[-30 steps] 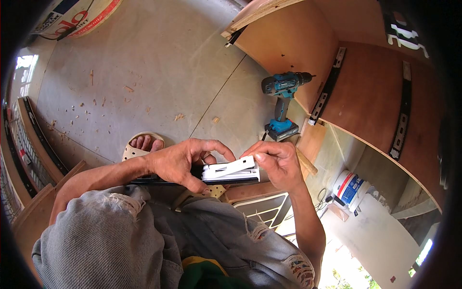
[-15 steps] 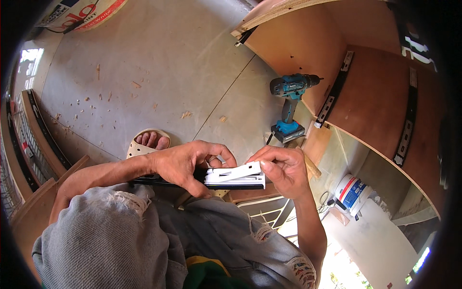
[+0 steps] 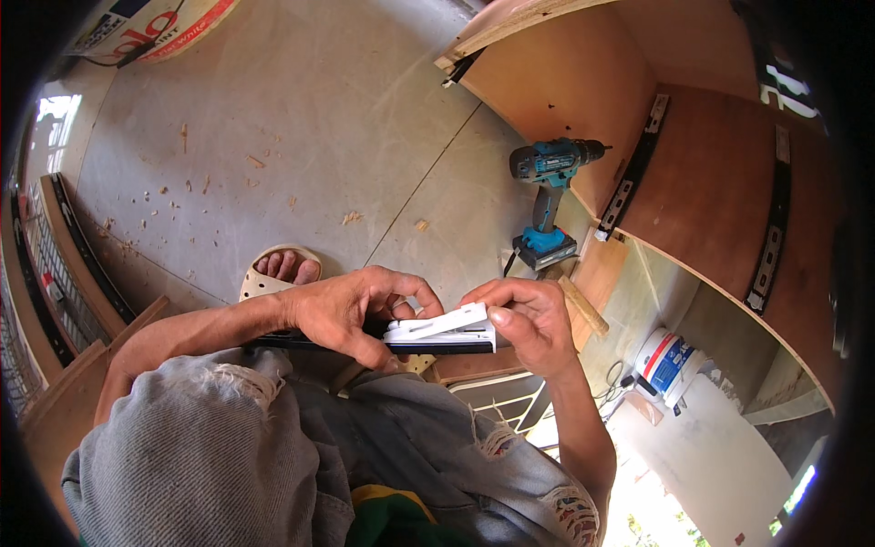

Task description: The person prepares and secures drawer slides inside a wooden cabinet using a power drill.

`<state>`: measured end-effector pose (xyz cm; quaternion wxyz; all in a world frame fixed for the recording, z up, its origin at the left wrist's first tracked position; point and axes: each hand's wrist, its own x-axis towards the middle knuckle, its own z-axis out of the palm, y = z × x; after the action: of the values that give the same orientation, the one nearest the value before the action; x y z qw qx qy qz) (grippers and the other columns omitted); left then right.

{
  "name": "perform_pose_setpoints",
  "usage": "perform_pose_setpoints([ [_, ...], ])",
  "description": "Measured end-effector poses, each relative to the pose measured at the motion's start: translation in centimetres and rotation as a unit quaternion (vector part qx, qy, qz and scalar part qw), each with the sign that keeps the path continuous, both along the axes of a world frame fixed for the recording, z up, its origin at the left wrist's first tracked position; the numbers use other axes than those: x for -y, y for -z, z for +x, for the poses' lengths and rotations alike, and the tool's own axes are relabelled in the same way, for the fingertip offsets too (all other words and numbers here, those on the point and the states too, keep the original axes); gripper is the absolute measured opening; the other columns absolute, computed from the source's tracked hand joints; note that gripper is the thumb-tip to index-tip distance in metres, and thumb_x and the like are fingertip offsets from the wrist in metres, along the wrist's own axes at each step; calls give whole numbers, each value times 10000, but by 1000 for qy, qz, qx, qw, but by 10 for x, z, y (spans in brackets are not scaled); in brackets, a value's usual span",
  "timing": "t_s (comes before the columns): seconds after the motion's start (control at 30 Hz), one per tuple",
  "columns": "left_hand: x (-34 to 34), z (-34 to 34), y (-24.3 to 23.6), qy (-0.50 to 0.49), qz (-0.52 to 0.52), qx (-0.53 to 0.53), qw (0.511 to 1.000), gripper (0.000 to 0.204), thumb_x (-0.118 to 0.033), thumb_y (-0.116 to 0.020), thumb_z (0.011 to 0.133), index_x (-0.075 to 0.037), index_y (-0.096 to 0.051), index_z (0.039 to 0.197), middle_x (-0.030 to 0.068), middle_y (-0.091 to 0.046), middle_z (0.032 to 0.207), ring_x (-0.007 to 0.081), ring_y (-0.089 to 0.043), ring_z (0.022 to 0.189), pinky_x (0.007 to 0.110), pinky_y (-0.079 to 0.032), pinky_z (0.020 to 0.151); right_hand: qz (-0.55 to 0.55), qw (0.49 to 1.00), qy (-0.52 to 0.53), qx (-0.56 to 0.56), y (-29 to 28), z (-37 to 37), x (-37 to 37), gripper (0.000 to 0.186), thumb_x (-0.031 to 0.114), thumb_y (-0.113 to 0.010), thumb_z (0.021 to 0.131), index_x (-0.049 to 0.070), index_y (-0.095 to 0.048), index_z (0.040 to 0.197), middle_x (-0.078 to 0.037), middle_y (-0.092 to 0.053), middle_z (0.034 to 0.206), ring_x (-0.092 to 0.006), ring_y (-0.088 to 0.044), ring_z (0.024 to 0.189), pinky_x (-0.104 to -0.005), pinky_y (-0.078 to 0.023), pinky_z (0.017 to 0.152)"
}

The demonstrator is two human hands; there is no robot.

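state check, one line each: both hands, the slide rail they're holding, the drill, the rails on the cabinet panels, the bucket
left hand: closed around the drawer slide rail, thumb underneath
right hand: pinching the rail's white end
drawer slide rail: held level between both hands, above the lap
cordless drill: standing upright on its battery, untouched
mounted rails: fixed to the wooden cabinet panels
bucket: upright on the floor, lid on

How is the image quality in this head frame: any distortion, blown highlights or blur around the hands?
Head view: strong fisheye bending, with a black rim at the corners; the cabinet panel edges curve. Daylight blows out the lower right near the paint bucket. The left hand, right hand and the white-and-black drawer slide they hold are sharp and evenly lit, as is the cordless drill.
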<state>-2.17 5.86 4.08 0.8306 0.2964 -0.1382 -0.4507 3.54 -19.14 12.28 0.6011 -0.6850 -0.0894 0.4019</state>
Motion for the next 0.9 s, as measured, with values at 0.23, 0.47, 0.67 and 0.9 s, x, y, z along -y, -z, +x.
perform_pose_setpoints([
  [0.23, 12, -11, 23, -39, 16, 53, 998, 524, -11, -720, 841, 49, -516, 1320, 125, -636, 1208, 149, -598, 1096, 309, -468, 970, -45, 986, 86, -136, 27, -17, 16, 303, 209, -546, 1017, -66, -637, 931, -207, -719, 1003, -174, -693, 889, -310, -561, 810],
  [0.47, 11, -9, 11, -15, 142, 78, 987, 558, -64, -780, 806, 36, -532, 1296, 130, -631, 1217, 175, -599, 1107, 327, -473, 982, -60, 993, 71, -75, 31, -25, 15, 245, 188, -589, 996, -37, -646, 919, -178, -730, 984, -132, -683, 842, -278, -551, 786],
  [0.67, 12, -3, 5, -14, 293, 194, 936, 636, -150, -829, 736, 35, -547, 1276, 224, -677, 1109, 305, -679, 1025, 387, -528, 917, -106, 992, 17, 66, 24, -18, 11, 223, 158, -621, 985, -55, -686, 970, -101, -724, 912, -69, -585, 749, -244, -495, 667],
  [0.9, 15, -3, 10, -63, 370, 305, 875, 656, -173, -802, 730, 7, -558, 1311, 223, -678, 1080, 400, -666, 972, 442, -533, 868, -148, 984, 4, 96, 35, -16, 17, 186, 143, -671, 948, -35, -689, 997, -125, -719, 970, -79, -585, 725, -235, -483, 641],
])
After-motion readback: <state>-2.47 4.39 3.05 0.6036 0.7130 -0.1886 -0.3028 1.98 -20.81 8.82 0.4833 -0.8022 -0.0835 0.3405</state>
